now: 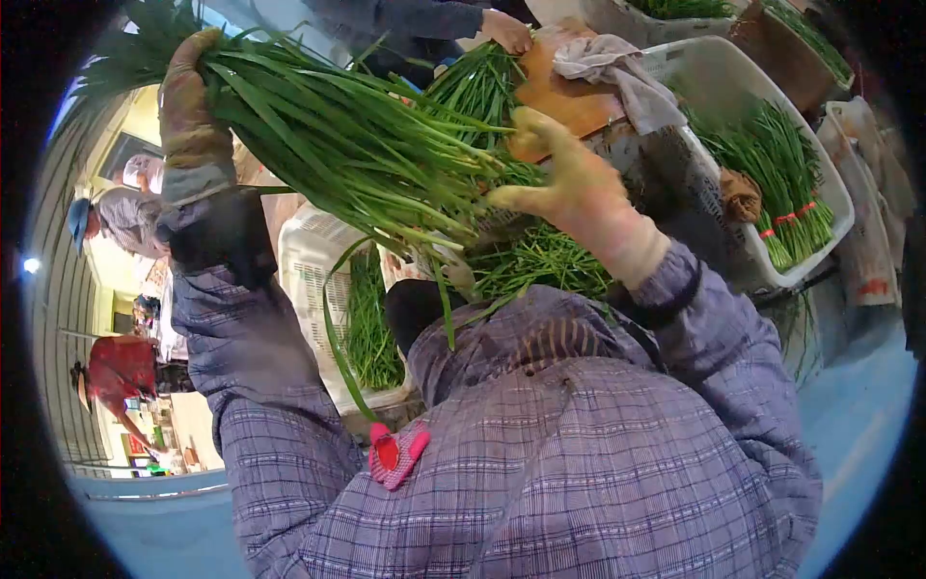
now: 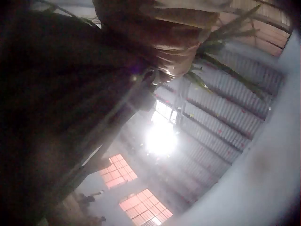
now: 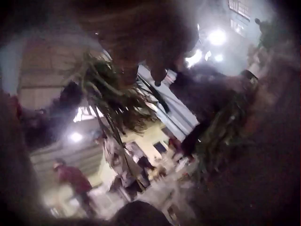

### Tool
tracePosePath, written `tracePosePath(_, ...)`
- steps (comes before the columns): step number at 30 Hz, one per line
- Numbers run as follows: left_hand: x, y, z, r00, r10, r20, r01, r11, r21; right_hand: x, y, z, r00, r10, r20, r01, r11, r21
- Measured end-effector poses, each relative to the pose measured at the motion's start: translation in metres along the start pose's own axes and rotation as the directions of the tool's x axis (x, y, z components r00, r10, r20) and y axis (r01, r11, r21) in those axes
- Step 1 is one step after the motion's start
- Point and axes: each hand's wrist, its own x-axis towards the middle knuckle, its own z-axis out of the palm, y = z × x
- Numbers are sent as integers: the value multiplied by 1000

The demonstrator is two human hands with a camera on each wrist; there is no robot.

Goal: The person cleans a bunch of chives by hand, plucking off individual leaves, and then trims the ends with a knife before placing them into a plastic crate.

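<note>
In the head view my gloved left hand (image 1: pixel 193 111), raised at the upper left, grips a large bunch of long, flat green leaves like garlic chives (image 1: pixel 338 145). The pale stem ends slant down toward the middle, and a few loose leaves dangle below. My right hand (image 1: pixel 584 193), in a yellowish glove, is held beside those stem ends, thumb and fingers spread apart with nothing between them. The left wrist view shows the glove (image 2: pixel 174 47) with leaf tips sticking out past it. Dark and blurred, the right hand (image 3: pixel 136 37) overlaps the greens in its wrist view.
A white crate (image 1: pixel 839 227) on the right holds chives tied with red bands (image 1: pixel 796 212). Loose chives (image 1: pixel 540 261) lie before my lap, with another crate (image 1: pixel 309 251) to the left. Across from me, another person's hand (image 1: pixel 506 31) is near a brown board (image 1: pixel 569 87) and a cloth (image 1: pixel 617 72).
</note>
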Motion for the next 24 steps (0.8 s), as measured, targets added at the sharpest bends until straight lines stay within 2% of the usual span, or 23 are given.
tracePosePath(1, 0, -4, 3, 999, 44, 23, -44, 999, 9, 9, 6, 13, 989, -95, -109, 109, 986, 123)
tracePosePath(2, -1, -7, 5, 995, 89, 43, -90, 996, 17, 16, 7, 20, 994, -109, 5, 101, 931, 351)
tracePosePath(3, -3, -10, 6, 995, 92, 40, -92, 996, 18, 16, 9, 19, 994, -113, 6, 104, 930, 352)
tracePosePath(4, -4, -13, 6, 963, 240, 125, -251, 965, 77, 15, 10, 17, 993, -91, 75, 60, 939, 337)
tracePosePath(5, -5, -15, 3, 901, 376, 214, -407, 905, 122, 15, 11, 16, 987, -72, 145, 22, 947, 320)
tracePosePath(6, 12, -9, 5, 998, 65, 15, -65, 997, 38, 13, 12, 20, 980, -199, 15, 186, 939, 288)
tracePosePath(7, 17, -15, -7, 998, 56, 10, -56, 997, 43, 10, 13, 17, 981, -194, 23, 178, 939, 293)
tracePosePath(8, 14, -20, -16, 958, 224, 181, -241, 968, 75, 6, 12, 11, 982, -181, 46, 162, 949, 270)
tracePosePath(9, 14, -23, -21, 857, 379, 350, -426, 902, 68, 4, 13, 5, 983, -174, 62, 154, 958, 242)
tracePosePath(10, 17, -26, -22, 854, 386, 348, -432, 900, 62, 2, 15, 1, 949, -312, -44, 315, 937, 153)
tracePosePath(11, 6, -21, -9, 913, 320, 253, -363, 920, 149, -1, 15, -5, 947, -317, -46, 320, 936, 148)
tracePosePath(12, 1, -20, -1, 957, 250, 147, -278, 933, 226, -5, 13, -11, 963, -270, 2, 268, 954, 135)
tracePosePath(13, 3, -20, -4, 956, 255, 144, -282, 933, 221, -8, 13, -17, 973, -226, 48, 219, 968, 121)
tracePosePath(14, 10, -20, -10, 954, 266, 139, -296, 910, 289, -13, 21, -19, 973, -226, 49, 219, 968, 120)
tracePosePath(16, 8, -19, -8, 952, 273, 136, -304, 883, 358, -27, 49, -15, 963, -209, 171, 226, 970, -88)
tracePosePath(17, -2, -14, -1, 969, 244, 47, -247, 932, 265, -32, 67, -14, 962, -210, 174, 228, 970, -89)
tracePosePath(18, -6, -11, 3, 978, 203, -37, -194, 967, 166, -35, 83, -14, 899, -84, 430, 196, 955, -223)
tracePosePath(19, -3, -12, 0, 979, 201, -35, -192, 966, 170, -39, 96, -14, 770, 81, 633, 195, 915, -354)
tracePosePath(20, 3, -14, -4, 980, 199, -16, -192, 960, 203, -46, 97, -16, 812, 17, 583, 266, 878, -397)
tracePosePath(21, 4, -13, -2, 980, 200, 3, -195, 953, 233, -43, 78, -17, 815, 19, 579, 263, 879, -398)
tracePosePath(22, 2, -14, -1, 979, 202, 4, -197, 953, 231, -35, 55, -14, 947, -11, 320, 60, 988, -144)
tracePosePath(23, -6, -13, 6, 982, 190, -2, -187, 967, 170, -27, 28, -13, 998, 57, 41, -64, 982, 178)
tracePosePath(24, -13, -13, 14, 984, 176, -6, -174, 978, 112, -16, 8, -13, 997, 60, 40, -66, 981, 181)
